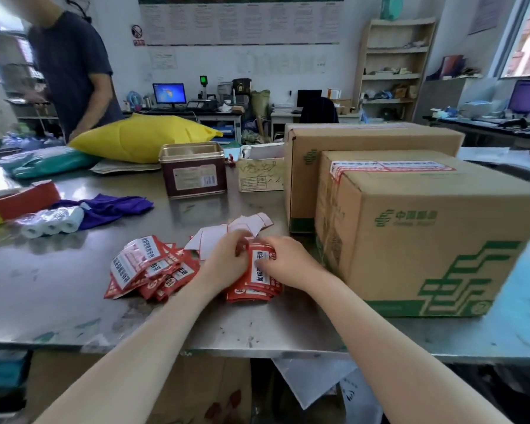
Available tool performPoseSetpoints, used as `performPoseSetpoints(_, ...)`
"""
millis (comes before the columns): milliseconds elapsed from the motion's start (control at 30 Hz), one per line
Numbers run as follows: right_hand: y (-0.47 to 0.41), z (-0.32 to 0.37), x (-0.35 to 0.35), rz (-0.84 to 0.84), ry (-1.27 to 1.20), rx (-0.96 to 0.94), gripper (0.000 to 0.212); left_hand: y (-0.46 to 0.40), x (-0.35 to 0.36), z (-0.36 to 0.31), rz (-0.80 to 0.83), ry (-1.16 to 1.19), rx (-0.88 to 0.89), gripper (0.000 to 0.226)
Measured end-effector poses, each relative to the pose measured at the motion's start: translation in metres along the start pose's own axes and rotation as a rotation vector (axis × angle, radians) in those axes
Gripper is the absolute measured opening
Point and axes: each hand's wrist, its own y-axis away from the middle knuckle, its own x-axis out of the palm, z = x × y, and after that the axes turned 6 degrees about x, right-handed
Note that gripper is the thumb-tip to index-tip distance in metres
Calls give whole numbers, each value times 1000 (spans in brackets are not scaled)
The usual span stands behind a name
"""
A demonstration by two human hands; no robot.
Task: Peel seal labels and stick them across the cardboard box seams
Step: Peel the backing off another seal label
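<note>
A stack of red and white seal labels [259, 270] lies on the steel table [58, 286] in front of me. My left hand [227, 261] and my right hand [288, 260] both pinch the top label of that stack. More curled red labels [147, 267] are heaped just to the left, and white backing papers [227, 232] lie behind my hands. To the right stands a cardboard box [426, 237] with green print; a red and white label [389, 166] runs across its top seam. A second cardboard box [364, 139] stands behind it.
A dark red tin [193, 171] and a small open carton [260, 172] stand mid-table. A purple cloth [114, 206], a pack of white rolls [52, 223] and a red box [22, 201] lie left. A yellow bag [141, 137] and a person in a dark shirt [74, 65] are at far left.
</note>
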Motion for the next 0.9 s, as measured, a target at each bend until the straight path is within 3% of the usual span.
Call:
performPoseSetpoints(100,-12,-5,9,13,5,31,43,-1,5,13,-6,-19,23,33)
performPoseSetpoints(267,-12,-17,24,-153,-85,51,49,-3,8,24,-7,-27,30,36)
performPoseSetpoints(500,-4,-20,19,-259,-354,-47,28,4,4,15,-23,-58,46,28)
performPoseSetpoints(733,-4,-17,12,-444,-709,-36,8,17,-8,0,31,298,-77,21)
performPoseSetpoints(900,1,-13,13,-509,-459,-110,8,15,-11,-1,-76,558,-175,10)
